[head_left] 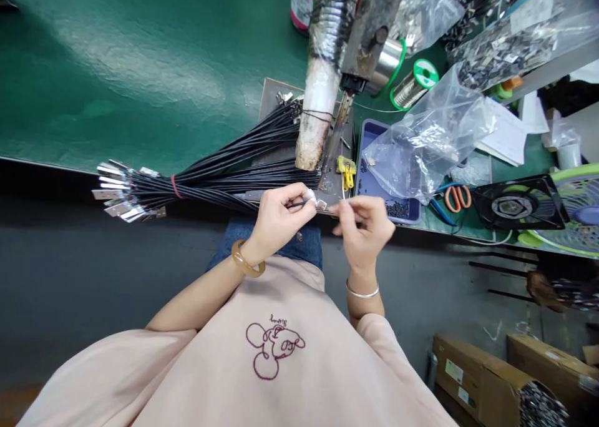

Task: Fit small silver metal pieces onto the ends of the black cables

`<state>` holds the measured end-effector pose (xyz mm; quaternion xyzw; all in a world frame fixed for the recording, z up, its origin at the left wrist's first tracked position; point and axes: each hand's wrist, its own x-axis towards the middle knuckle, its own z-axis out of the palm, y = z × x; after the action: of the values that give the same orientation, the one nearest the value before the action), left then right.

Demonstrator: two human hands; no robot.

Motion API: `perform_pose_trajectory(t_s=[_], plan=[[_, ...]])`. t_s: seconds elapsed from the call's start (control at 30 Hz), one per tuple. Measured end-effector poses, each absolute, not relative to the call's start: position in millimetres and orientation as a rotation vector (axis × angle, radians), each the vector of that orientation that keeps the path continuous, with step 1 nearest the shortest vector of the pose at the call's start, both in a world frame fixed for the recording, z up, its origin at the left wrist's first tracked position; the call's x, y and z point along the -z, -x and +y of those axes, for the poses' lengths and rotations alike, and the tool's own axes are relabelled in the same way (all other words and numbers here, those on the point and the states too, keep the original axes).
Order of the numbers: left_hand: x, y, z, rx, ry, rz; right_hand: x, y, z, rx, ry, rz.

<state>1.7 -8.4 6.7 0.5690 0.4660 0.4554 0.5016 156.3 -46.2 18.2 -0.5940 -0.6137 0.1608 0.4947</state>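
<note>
My left hand (pixel 286 213), with a tan bangle at the wrist, pinches a black cable near its end. A small metal connector (pixel 321 205) sticks out to the right of those fingertips, above the table's front edge. My right hand (pixel 363 227) is just right of the connector, thumb and fingers pressed together; whatever is between them is too small to make out. A bundle of black cables (pixel 210 178), tied with a red band (pixel 176 186), lies left of my hands with metal connectors at its left end. The soldering iron (pixel 349 93) points down just above my hands.
A duct wrapped in white (pixel 314 102) hangs beside the iron. Rightward are a yellow clip (pixel 347 172), a purple tray (pixel 416 210) with small black parts, plastic bags (pixel 430 133), solder spools (pixel 406 91), orange-handled scissors (pixel 457 197) and a black fan (pixel 519 205). Cardboard boxes (pixel 477 374) stand on the floor.
</note>
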Motion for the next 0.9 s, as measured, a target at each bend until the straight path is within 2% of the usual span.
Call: perform_pose_trajectory(t_s=[0.1,0.17,0.37,0.5,0.67,0.9], plan=[[-4.6,3.8,-13.6,-1.053,-1.467,1.101,-25.6,-172.0,-50.6,0.019,1.404,-1.393],[-1.2,8.9,-17.8,-1.009,-1.552,1.061,-32.1,-187.5,-45.7,0.125,1.509,-1.428],[5.9,22.3,-21.0,-1.172,-1.626,1.009,-32.1,-236.6,6.4,0.116,1.988,-1.828],[5.5,30.1,-7.0,-1.311,-1.99,1.247,-22.2,-245.2,44.5,0.022,2.168,-1.888],[11.9,35.5,10.6,-0.947,-2.385,1.462,-19.9,-241.5,60.3,-0.005,2.187,-1.919],[13.8,42.2,8.7,-1.186,-2.197,1.3,-28.8,-253.2,17.5,0.054,2.065,-1.956]])
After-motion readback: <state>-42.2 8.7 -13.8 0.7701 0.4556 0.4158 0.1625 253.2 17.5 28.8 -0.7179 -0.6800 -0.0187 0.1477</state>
